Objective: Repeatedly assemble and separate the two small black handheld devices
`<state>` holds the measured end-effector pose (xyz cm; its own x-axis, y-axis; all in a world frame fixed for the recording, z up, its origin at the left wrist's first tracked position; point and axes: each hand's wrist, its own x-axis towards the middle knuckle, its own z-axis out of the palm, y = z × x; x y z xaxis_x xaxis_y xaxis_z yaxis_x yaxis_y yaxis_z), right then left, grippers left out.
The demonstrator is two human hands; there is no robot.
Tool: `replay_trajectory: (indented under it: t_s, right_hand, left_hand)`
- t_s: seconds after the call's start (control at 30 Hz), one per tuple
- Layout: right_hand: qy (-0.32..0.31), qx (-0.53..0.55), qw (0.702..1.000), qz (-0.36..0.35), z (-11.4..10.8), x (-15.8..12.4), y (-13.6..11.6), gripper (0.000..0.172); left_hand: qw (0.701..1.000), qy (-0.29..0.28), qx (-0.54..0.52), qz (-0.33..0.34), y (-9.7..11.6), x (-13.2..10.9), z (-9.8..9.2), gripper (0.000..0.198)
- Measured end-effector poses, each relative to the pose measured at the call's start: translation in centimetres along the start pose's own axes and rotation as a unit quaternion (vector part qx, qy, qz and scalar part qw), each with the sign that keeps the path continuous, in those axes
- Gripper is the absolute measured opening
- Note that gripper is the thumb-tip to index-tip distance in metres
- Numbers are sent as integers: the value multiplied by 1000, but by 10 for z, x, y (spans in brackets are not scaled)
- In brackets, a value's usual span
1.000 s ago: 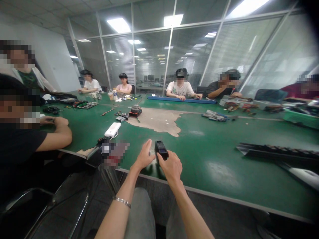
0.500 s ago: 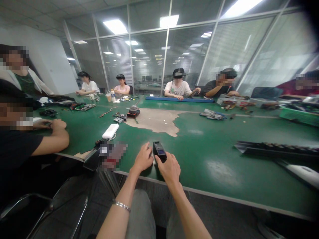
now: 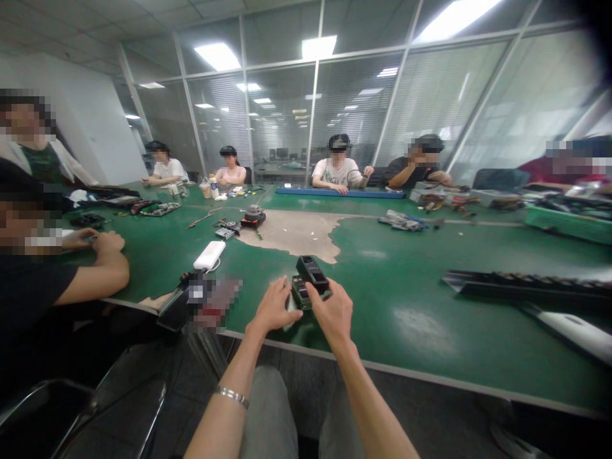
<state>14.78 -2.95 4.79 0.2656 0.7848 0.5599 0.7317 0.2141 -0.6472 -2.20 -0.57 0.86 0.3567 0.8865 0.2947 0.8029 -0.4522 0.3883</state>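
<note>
A black plastic cover [image 3: 313, 271] with cut-outs is tilted and lifted off a small device base [image 3: 299, 291], which looks like a green circuit board. My right hand [image 3: 336, 313] grips the cover between thumb and fingers at its near right end. Beside the base, on its left, my left hand [image 3: 276, 307] has its fingers stretched forward and its thumb apart, holding nothing; I cannot tell whether it touches the board. The base rests near the front edge of the green table [image 3: 373, 331].
A white power bank-like box [image 3: 209, 255] with a cable lies to the left. Farther back are a black-and-orange device [image 3: 252, 218] and a heap of grey parts [image 3: 402, 220]. A long black channel [image 3: 507, 287] lies to the right. A co-worker's arm [image 3: 102, 274] rests at the left.
The black cover has come up off the base, showing the circuit board beneath. My right hand has risen slightly with the cover; my left thumb has spread outward.
</note>
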Motion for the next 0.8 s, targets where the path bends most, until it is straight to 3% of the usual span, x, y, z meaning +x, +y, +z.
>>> replay_trajectory:
  t_s: [0.17, 0.33, 0.8]
  right_hand:
    - [26, -30, 999, 15, -10, 8, 33, 44]
    - [6, -83, 996, 45, -9, 1, 59, 45]
    - [-56, -176, 980, 76, -6, -6, 63, 43]
  left_hand:
    - [1000, -2, 9, -19, 3, 0, 0, 101]
    - [999, 5, 28, -24, 5, 0, 2, 97]
    - [999, -1, 40, -21, 8, 1, 1, 89]
